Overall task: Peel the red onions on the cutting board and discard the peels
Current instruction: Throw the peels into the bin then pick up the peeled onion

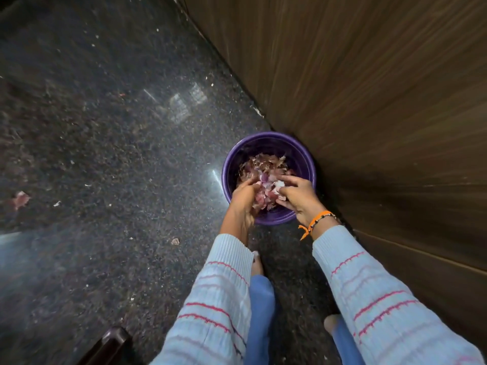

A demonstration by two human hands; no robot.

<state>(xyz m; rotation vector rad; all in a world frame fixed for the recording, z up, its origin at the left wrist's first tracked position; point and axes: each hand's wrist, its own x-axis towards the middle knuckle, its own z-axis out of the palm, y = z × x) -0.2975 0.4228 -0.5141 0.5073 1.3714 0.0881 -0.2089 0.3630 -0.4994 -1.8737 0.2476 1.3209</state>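
Both hands reach down over a purple bucket (268, 177) that stands on the dark speckled floor (105, 154), right beside a brown wooden wall (369, 101). The left hand (243, 200) is cupped with its fingers curled inward round a clump of red onion peels (266, 191), and the right hand (297, 193) faces it, fingers bent and pinching the same clump from the other side. The clump is held between the two hands just above the bucket's near rim. More peels (263, 163) lie heaped inside the bucket, papery and pinkish brown, pointing every way with no clear long axis. An orange band (316, 219) circles the right wrist. A few scraps (21, 198) lie scattered on the floor well to the left.
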